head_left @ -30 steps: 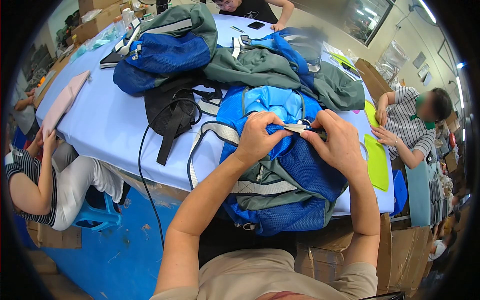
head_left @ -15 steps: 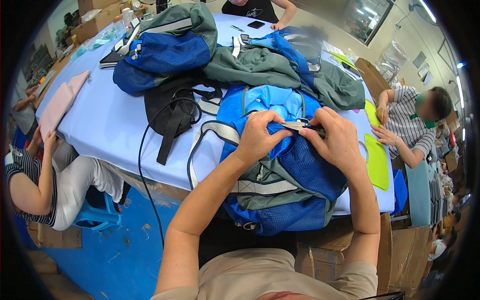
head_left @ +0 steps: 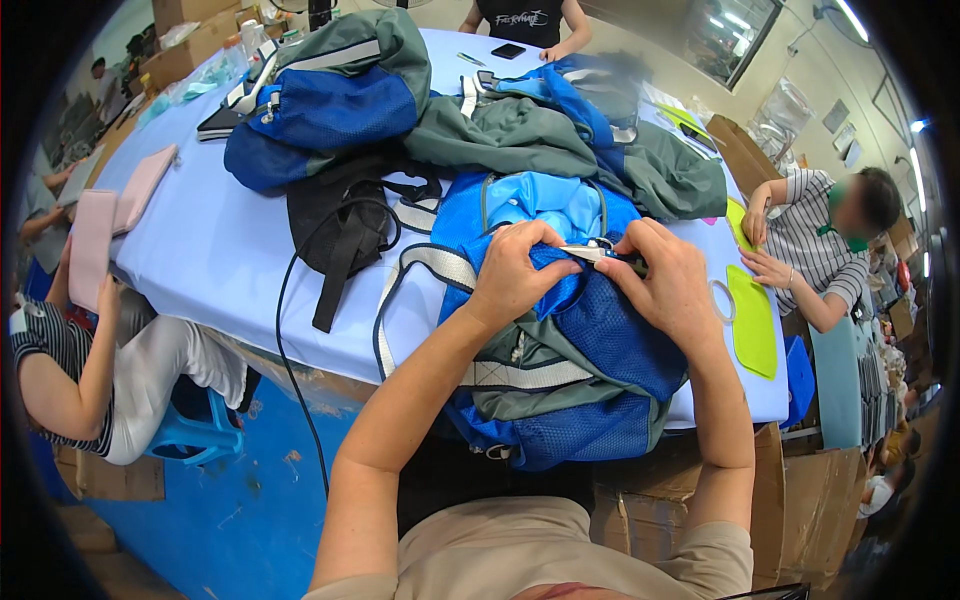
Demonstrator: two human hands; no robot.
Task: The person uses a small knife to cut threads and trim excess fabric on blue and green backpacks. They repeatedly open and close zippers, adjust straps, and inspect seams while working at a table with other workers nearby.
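Note:
A blue and grey-green bag (head_left: 625,335) with mesh panels and white webbing straps lies in front of me at the table's near edge. My left hand (head_left: 512,275) pinches an edge of its blue fabric between thumb and fingers. From the right, my right hand (head_left: 675,285) grips a small pair of thread snips (head_left: 583,252). Their pointed blades reach toward the left fingertips, right at the pinched fabric. Whether the tips touch a thread is too small to tell. The bag's light blue lining (head_left: 545,198) shows just beyond my hands.
More blue and green bags (head_left: 340,105) are piled on the table beyond, beside a black mesh pouch (head_left: 335,225) with a cable. Lime-green pieces (head_left: 752,325) and a tape roll (head_left: 722,300) lie rightward. Co-workers sit left and right; another is across. Cardboard boxes (head_left: 650,515) stand below right.
My hands and the snips have stayed almost in place at the fabric edge. At left, a co-worker has raised a pink piece apart from another one. The person across has shifted.

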